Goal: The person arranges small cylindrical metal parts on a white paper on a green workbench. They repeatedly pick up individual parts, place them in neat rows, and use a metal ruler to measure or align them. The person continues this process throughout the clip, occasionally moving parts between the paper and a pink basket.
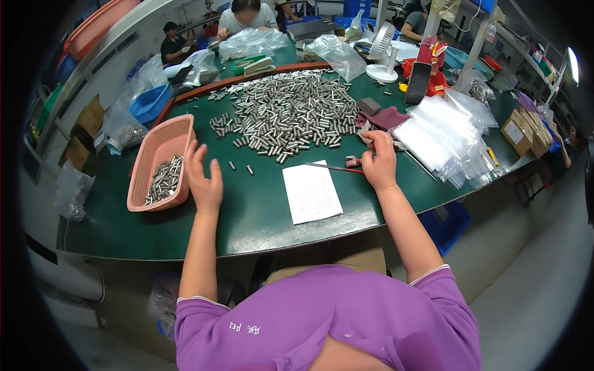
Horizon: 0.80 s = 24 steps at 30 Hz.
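My left hand, fingers apart and empty, is beside the right rim of a pink plastic basket. Short silver metal cylinders lie inside that basket. Just right of the hand, two loose cylinders rest on the green table. My right hand is open, its fingers curved with a gap to the thumb. A thin dark strip-like tool and a small dark red object lie by its thumb. Left of them is a white paper sheet. Beyond both hands spreads a large pile of cylinders.
Clear plastic bags, a maroon cloth and a grey block lie to the right. A white fan and a phone-like dark slab stand behind. A blue bin is at left. Other people sit across the table.
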{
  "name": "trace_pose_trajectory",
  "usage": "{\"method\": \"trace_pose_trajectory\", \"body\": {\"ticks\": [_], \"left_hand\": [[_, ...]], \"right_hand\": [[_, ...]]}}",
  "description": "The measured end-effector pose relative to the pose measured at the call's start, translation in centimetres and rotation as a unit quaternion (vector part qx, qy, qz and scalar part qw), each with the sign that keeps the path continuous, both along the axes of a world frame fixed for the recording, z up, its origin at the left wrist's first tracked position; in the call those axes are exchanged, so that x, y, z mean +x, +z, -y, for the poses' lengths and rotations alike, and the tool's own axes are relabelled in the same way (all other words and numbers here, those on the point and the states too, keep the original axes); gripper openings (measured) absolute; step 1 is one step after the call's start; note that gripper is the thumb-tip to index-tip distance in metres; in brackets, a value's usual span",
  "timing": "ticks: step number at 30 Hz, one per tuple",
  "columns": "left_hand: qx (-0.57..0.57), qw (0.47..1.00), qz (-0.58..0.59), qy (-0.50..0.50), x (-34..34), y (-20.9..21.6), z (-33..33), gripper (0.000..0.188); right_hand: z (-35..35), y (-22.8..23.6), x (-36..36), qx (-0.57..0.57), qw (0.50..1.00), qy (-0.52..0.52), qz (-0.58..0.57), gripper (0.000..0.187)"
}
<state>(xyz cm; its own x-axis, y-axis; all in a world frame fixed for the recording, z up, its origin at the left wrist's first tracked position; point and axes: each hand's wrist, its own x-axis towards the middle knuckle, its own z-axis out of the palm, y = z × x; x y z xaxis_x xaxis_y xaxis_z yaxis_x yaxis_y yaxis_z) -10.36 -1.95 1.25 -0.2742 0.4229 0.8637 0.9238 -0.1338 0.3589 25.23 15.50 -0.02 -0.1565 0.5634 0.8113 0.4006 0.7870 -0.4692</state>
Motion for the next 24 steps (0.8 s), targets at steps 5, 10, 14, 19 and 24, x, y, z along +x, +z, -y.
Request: {"method": "trace_pose_trajectory", "body": {"ticks": [5, 10, 14, 19, 24], "left_hand": [[-0.051, 0.997, -0.064, -0.012, 1.2, -1.3, -0.7, 0.038], [-0.081, 0.996, -0.032, 0.014, 0.3, -2.1, -0.9, 0.036], [-0.083, 0.996, -0.035, 0.026, 0.2, -2.5, -1.1, 0.036], [-0.115, 0.993, -0.007, -0.006, 0.8, -2.1, -1.3, 0.034], [-0.12, 0.993, -0.003, -0.02, 1.2, -2.1, -1.5, 0.033]], "right_hand": [[0.5, -0.4, 0.4, -0.027, 0.999, -0.013, -0.012, 0.028], [0.4, -0.3, 0.2, -0.033, 0.999, -0.019, -0.031, 0.021], [0.3, -0.6, 0.2, -0.034, 0.999, -0.033, -0.018, 0.02], [0.1, -0.4, 0.1, -0.031, 0.999, -0.032, -0.008, 0.018], [-0.2, 0.4, -0.1, -0.038, 0.998, -0.02, 0.036, 0.019]]}}
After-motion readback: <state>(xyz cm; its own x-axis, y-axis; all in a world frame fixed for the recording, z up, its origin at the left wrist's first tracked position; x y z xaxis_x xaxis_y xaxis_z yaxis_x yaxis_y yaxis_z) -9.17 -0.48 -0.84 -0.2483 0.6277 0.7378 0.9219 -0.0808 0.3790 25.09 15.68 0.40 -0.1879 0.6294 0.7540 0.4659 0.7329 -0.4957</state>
